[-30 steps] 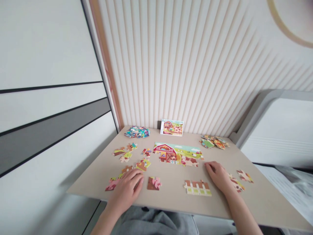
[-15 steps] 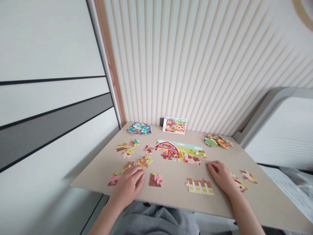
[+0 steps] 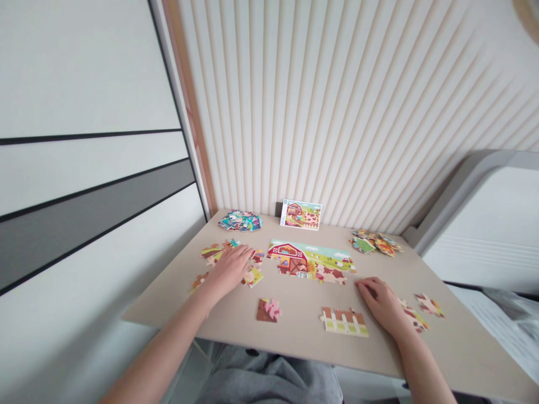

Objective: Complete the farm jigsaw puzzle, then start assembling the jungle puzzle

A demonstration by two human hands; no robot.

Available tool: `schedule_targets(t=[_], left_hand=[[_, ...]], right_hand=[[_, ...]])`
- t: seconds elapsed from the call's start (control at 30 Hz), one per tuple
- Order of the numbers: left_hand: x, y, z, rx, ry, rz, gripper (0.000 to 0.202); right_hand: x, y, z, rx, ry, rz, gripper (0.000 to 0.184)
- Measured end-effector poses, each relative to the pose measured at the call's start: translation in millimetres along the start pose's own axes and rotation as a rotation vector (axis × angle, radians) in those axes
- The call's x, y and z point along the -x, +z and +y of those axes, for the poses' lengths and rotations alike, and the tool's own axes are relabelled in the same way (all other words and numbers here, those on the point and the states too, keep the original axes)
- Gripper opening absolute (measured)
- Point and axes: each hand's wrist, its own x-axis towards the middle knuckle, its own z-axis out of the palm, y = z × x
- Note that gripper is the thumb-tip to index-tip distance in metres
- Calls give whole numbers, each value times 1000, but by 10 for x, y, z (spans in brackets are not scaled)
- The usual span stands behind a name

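My left hand (image 3: 231, 270) reaches over the loose jigsaw pieces on the left. Its fingers are stretched out beside a small red-and-purple piece (image 3: 258, 257), and no piece shows in its grip. A yellow-green piece (image 3: 253, 277) lies just below the fingers. My right hand (image 3: 379, 297) rests on the table, loosely bent with a gap at the thumb, holding nothing visible. Partly hidden behind its wrist is a cow-patterned piece (image 3: 415, 317). Between the hands lie the joined barn-and-meadow section (image 3: 311, 261), a joined fence section (image 3: 344, 321) and a pink pig piece (image 3: 269, 310).
A picture card (image 3: 301, 215) of the farm scene leans at the back of the table (image 3: 295, 342). A blue-purple pile of pieces (image 3: 240, 220) sits back left, an orange-green pile (image 3: 375, 242) back right. Another cow piece (image 3: 429, 304) lies at the right. A ribbed wall (image 3: 303, 112) stands behind.
My left hand has moved forward from the table's near left edge to the loose pieces farther back. The pig-coloured pieces at the near left are no longer visible there. My right hand has stayed put.
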Motion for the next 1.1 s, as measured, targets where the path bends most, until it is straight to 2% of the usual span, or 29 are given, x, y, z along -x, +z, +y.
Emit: schedule_targets(t=[0.1, 0.23, 0.5, 0.73, 0.93, 1.1], left_hand=[[-280, 81, -125, 60, 62, -93, 46], [-405, 122, -201, 118, 103, -147, 44], [-312, 171, -240, 186, 8, -93, 46], [-229, 150, -279, 225, -31, -106, 56], [-219, 99, -225, 228, -11, -124, 44], [-189, 32, -248, 243, 6, -147, 47]], right_hand=[[7, -1, 3, -2, -2, -7, 40], [13, 2, 17, -10, -5, -9, 39], [19, -32, -3, 1, 9, -20, 40], [24, -43, -31, 0, 11, -11, 40], [34, -41, -31, 9, -10, -19, 40], [39, -16, 8, 10, -24, -30, 40]])
